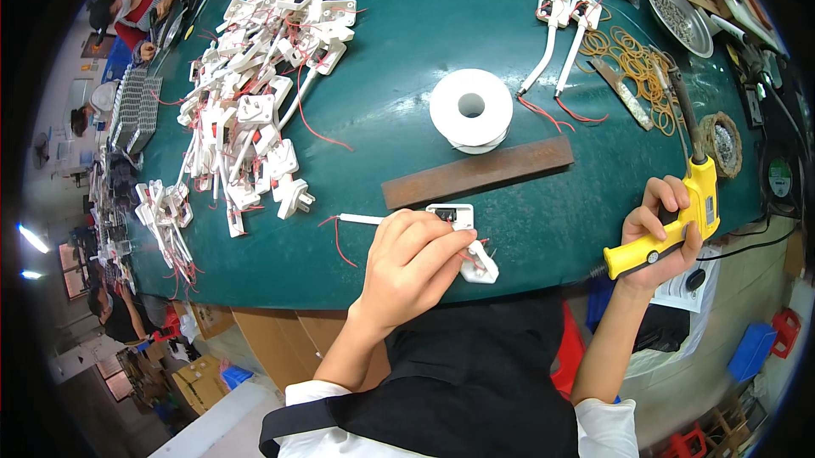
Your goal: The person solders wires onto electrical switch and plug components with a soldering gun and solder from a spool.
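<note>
My left hand point(409, 264) bends over a small white plastic housing point(462, 217), its fingers closed on it. A black part shows inside the open housing, and a white tube point(360, 219) with thin red wires runs out on the left. Just below the fingertips lies a second white shell piece point(481, 264) with red wire by it. My right hand point(660, 233) is wrapped round the handle of a yellow soldering gun point(704, 196), whose metal barrel points away toward the far side. A white spool point(470, 110) and a rusty brown bar point(480, 173) sit beyond the left hand.
A large heap of white wired plug-and-switch pieces point(255, 110) covers the table's left. Two similar pieces point(553, 10) lie far right, near rubber bands point(628, 63). A metal bowl point(679, 16) and a woven ring point(723, 144) hold small parts. Another person point(140, 12) works far left.
</note>
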{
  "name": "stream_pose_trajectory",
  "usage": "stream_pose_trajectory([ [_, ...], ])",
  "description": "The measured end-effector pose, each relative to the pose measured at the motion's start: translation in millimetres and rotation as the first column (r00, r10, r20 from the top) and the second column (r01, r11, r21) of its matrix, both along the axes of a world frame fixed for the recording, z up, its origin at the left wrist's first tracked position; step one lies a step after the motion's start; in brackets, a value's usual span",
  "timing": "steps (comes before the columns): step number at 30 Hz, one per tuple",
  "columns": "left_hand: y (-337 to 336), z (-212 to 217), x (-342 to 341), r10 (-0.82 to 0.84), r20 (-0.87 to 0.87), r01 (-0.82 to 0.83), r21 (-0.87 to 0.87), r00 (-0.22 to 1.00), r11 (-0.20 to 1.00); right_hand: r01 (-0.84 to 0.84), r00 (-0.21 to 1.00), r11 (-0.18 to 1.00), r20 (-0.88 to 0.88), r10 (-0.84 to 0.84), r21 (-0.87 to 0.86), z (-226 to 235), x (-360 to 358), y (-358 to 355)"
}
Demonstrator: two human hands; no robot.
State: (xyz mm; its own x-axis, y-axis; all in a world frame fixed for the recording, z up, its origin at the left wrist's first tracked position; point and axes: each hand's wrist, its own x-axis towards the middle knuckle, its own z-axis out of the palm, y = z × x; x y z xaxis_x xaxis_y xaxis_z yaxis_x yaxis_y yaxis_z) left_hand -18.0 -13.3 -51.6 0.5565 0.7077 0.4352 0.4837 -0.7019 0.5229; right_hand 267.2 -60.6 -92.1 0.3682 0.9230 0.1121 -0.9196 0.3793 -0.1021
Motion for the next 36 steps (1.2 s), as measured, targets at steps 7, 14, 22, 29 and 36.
stream_pose_trajectory([
  [7, -4.8, -0.2, 6.6, 0.098, -0.047, -0.096, 0.047, 0.994, 0.994, -0.017, 1.000, 1.000, -0.011, 0.017, 0.006, 0.0, 0.9, 0.5],
  [14, -5.5, 15.5, -1.6, 0.086, 0.022, -0.083, -0.122, 0.996, 0.989, -0.003, 0.994, 0.996, -0.107, -0.007, -0.086, 11.9, -7.9, -15.0],
  [22, -2.9, 1.2, -20.4, 0.045, -0.064, -0.050, -0.083, 0.997, 0.995, 0.672, -0.108, 0.741, 0.991, 0.078, 0.015, 51.0, -87.7, -57.1],
  [29, 19.8, 16.0, -21.7, -0.149, -0.104, 0.120, -0.247, 0.983, 0.962, 0.307, -0.672, 0.846, 0.729, -0.131, 0.435, 20.9, -111.6, -47.6],
  [36, 26.3, 18.4, -22.6, -0.199, -0.150, 0.160, -0.240, 0.968, 0.958, 0.359, -0.660, 0.829, 0.744, -0.100, 0.429, 23.6, -124.2, -32.4],
])
